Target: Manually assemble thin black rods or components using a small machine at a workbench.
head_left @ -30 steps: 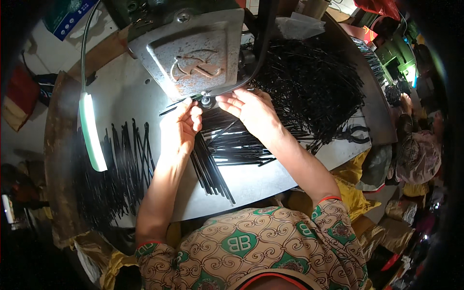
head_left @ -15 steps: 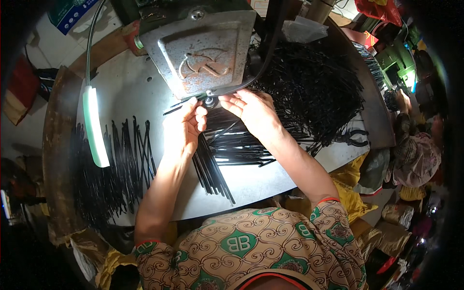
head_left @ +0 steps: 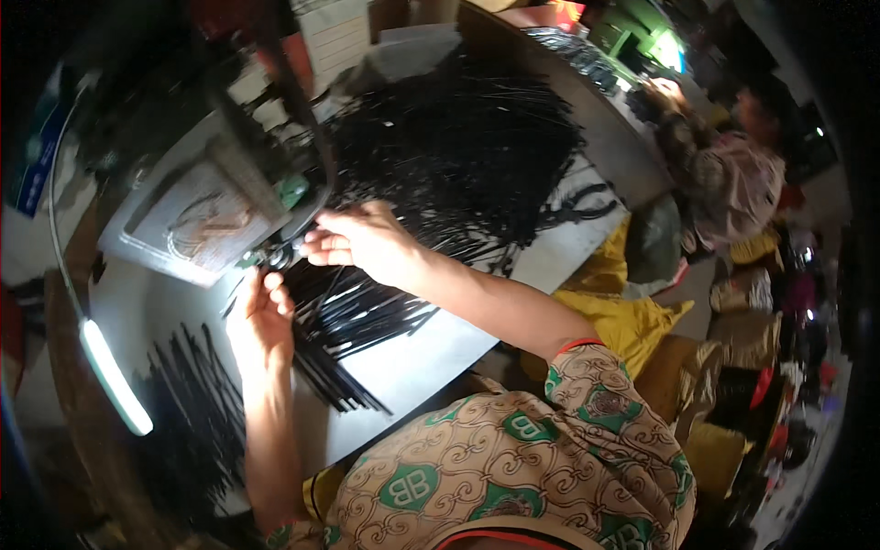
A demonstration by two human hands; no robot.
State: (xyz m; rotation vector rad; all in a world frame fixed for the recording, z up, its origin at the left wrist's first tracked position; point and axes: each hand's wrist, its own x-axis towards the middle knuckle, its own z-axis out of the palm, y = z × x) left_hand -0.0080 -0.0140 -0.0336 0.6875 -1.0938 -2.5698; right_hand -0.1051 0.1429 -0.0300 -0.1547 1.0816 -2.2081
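Note:
My left hand (head_left: 260, 321) is pinched closed just under the front of a grey metal machine (head_left: 197, 220) with a raised umbrella emblem. A thin black rod (head_left: 233, 299) pokes out from its fingertips. On the other side of the machine's small round fitting (head_left: 280, 257), my right hand (head_left: 371, 243) has its fingers drawn together; what they hold is hidden. Beneath both hands lies a bundle of thin black rods (head_left: 344, 385), with more rods (head_left: 367, 316) spread crosswise behind it.
A large heap of black rods (head_left: 458, 137) covers the table's far side. Pliers (head_left: 582, 203) lie at its right edge. More rods (head_left: 188, 403) are lined up at left under a lit lamp (head_left: 115, 378). A co-worker (head_left: 733, 183) sits at far right; yellow sacking (head_left: 623, 321) hangs nearby.
The whole view has swung to the right and tilted, so the machine and table now appear farther left. Both hands stay at the machine's fitting, with the left still pinching the rod.

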